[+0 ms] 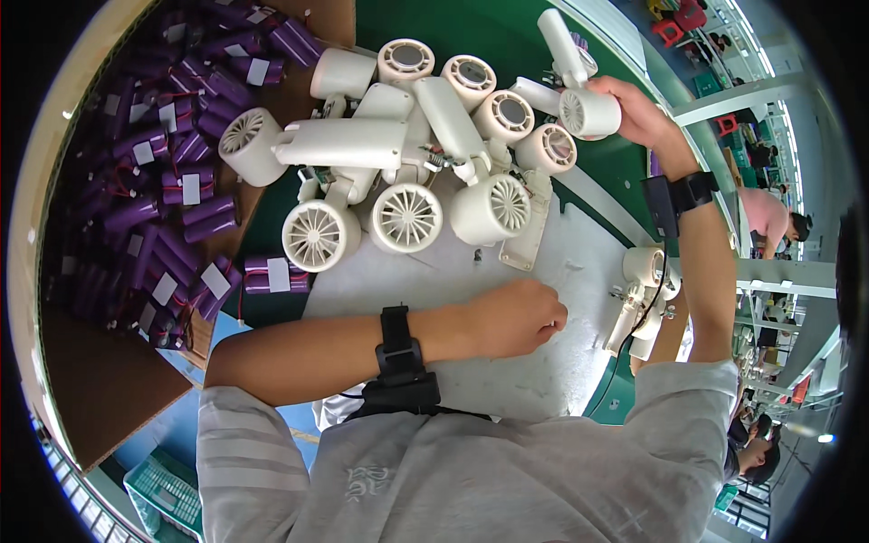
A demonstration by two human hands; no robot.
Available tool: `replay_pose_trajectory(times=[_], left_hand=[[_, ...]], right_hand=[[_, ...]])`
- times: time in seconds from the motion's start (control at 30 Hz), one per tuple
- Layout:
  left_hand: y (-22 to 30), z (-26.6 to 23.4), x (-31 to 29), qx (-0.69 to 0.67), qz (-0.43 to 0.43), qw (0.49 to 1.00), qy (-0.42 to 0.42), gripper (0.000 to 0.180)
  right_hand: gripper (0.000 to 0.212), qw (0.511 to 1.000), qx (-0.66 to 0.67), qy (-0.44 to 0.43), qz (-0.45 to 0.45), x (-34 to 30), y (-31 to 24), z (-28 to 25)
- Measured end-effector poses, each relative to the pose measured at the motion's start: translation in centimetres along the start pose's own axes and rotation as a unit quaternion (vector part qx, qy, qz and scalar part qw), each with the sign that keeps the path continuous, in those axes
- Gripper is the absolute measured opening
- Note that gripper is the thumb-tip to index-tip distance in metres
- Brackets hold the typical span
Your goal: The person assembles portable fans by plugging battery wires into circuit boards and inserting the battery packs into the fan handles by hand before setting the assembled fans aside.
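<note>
My right hand (632, 112) reaches to the far right and is closed around the head of a white handheld fan (593, 114). A white handle piece (563, 52) stands just beyond that head; whether the two are joined I cannot tell. My left hand (523, 319) is curled into a fist over the pale work mat (471, 380), and whatever may be inside it is hidden. Beyond that fist lies a heap of partly opened white handheld fans (407, 217), their round grilles and handles overlapping. A flat white handle shell (525, 235) rests at the heap's right side.
At left, a cardboard box (90, 389) holds many purple wrapped battery packs (145, 208). One battery pack (276, 275) lies beside the mat. More white fan parts (643, 294) sit near my right forearm. A black cable hangs from the right wrist strap (677, 201).
</note>
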State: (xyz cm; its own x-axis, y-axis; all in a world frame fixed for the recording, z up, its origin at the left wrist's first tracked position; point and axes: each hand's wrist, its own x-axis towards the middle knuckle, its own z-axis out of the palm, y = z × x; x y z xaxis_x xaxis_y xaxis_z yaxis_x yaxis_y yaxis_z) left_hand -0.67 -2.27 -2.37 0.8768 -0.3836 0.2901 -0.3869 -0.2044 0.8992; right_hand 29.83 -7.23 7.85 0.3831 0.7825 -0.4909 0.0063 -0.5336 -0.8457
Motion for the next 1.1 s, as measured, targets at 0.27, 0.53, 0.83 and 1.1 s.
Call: replay_pose_trajectory(times=[0.27, 0.53, 0.83, 1.1], left_hand=[[0.2, 0.2, -0.4, 0.007, 0.015, 1.0, 0.005, 0.007], [0.7, 0.0, -0.4, 0.022, -0.003, 1.0, -0.01, 0.006], [0.4, 0.0, -0.1, 0.038, 0.026, 0.999, -0.006, 0.007], [1.3, 0.1, -0.5, 0.037, 0.042, 0.998, -0.02, 0.007]], right_hand=[[0.037, 0.988, 0.108, 0.101, -0.036, -5.3, 3.2, -4.1], [0.048, 0.961, 0.201, 0.131, -0.136, -16.6, 4.5, 2.4], [0.045, 0.916, 0.399, 0.002, -0.044, -15.3, -0.3, 9.2], [0.043, 0.887, 0.457, -0.071, 0.013, -9.5, -2.1, 10.9]])
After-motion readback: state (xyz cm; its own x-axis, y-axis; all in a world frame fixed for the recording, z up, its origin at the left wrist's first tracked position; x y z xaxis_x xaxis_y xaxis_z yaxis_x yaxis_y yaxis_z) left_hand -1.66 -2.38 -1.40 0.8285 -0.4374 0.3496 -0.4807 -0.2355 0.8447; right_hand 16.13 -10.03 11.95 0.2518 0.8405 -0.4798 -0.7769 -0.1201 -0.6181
